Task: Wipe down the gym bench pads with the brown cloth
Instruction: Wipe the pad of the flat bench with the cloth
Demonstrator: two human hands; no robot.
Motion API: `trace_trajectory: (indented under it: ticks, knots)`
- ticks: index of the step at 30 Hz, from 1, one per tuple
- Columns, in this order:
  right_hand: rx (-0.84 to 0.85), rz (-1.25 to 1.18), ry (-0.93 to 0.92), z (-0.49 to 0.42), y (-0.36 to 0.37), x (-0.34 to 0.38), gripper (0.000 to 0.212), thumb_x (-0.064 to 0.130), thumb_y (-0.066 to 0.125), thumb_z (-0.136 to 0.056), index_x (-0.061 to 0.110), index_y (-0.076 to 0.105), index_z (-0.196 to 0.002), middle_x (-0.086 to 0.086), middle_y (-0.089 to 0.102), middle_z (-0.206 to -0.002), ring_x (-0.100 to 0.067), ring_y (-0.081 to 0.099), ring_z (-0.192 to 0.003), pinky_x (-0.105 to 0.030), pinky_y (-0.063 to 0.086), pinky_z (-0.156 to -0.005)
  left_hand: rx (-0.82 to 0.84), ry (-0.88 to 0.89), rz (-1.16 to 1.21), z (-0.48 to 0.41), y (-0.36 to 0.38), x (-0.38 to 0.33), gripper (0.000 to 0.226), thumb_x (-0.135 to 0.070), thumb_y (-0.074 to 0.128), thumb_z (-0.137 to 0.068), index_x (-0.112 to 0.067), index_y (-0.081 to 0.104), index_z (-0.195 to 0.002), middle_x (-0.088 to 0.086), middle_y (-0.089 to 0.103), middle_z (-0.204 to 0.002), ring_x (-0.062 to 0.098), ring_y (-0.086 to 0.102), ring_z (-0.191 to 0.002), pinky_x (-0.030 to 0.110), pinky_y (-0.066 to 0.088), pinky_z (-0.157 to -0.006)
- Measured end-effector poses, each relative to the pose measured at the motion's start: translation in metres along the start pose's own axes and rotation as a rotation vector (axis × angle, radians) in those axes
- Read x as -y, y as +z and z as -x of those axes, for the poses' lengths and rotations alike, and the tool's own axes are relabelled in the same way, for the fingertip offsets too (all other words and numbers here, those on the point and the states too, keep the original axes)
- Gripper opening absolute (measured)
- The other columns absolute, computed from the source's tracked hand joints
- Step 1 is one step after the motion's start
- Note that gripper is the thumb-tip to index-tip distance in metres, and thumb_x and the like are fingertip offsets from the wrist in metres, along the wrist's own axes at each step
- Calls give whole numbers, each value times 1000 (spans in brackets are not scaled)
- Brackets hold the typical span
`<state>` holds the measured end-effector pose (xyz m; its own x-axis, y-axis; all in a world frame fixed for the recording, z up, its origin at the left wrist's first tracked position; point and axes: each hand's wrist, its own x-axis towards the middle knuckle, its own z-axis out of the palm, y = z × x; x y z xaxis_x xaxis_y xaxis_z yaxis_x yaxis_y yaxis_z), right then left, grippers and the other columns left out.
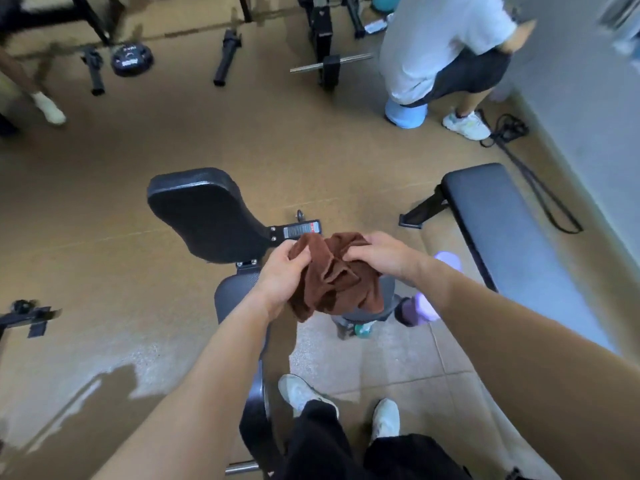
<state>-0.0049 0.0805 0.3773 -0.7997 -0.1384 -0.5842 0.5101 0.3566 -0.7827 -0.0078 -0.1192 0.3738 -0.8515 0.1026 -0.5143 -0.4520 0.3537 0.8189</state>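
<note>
Bunched brown cloth (334,273) held in the air between both hands, the left hand (284,277) and the right hand (382,254) each with fingers closed on its folds, above the black gym bench whose angled back pad (204,213) lies just beyond, a flat bench (512,233) standing to the right.

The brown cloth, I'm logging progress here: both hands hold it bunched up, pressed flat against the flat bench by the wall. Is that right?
Not quite. Both hands, left and right, do hold the brown cloth bunched up, but the head view shows it in the air above the nearer padded bench, not pressed on the flat bench by the wall.
</note>
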Motion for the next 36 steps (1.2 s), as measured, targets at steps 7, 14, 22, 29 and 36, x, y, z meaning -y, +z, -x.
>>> trace_trajectory:
  ticks: [7, 14, 22, 29, 36]
  knots:
    - [-281, -145, 10, 116, -95, -68, 16, 21, 62, -87, 16, 76, -94, 1, 76, -91, -13, 69, -82, -24, 55, -81, 83, 8, -142, 25, 122, -51, 24, -48, 48, -98, -27, 57, -104, 3, 66, -114, 25, 63, -107, 48, 50, -100]
    - [-576, -210, 80, 209, -145, -130, 14, 21, 64, -88, 18, 77, -92, 0, 77, -91, -13, 70, -86, -23, 53, -78, 347, 20, -230, 38, 224, -80, 36, -44, 58, -93, -16, 57, -116, 12, 68, -114, 32, 67, -101, 54, 57, -87]
    - [-889, -319, 207, 285, -158, -186, 11, 24, 64, -84, 24, 75, -86, 6, 77, -87, -16, 72, -89, -36, 56, -90, 567, 173, -436, 23, 313, -83, 24, -43, 59, -77, -21, 61, -88, 13, 69, -99, 35, 69, -96, 60, 56, -86]
    - [-1148, -407, 390, 357, -143, -244, 21, 32, 56, -93, 29, 66, -112, 6, 71, -104, -15, 64, -99, -33, 49, -88, 651, 185, -406, 70, 368, -109, 13, -8, 64, -92, -4, 57, -102, 21, 63, -106, 30, 61, -83, 43, 60, -63]
    - [-1228, -313, 609, 436, -129, -304, 16, 34, 53, -84, 29, 58, -99, -1, 66, -102, -25, 61, -97, -45, 50, -91, 693, 229, -447, 133, 449, -90, 10, -8, 70, -88, -2, 63, -85, 13, 64, -85, 28, 61, -78, 25, 53, -42]
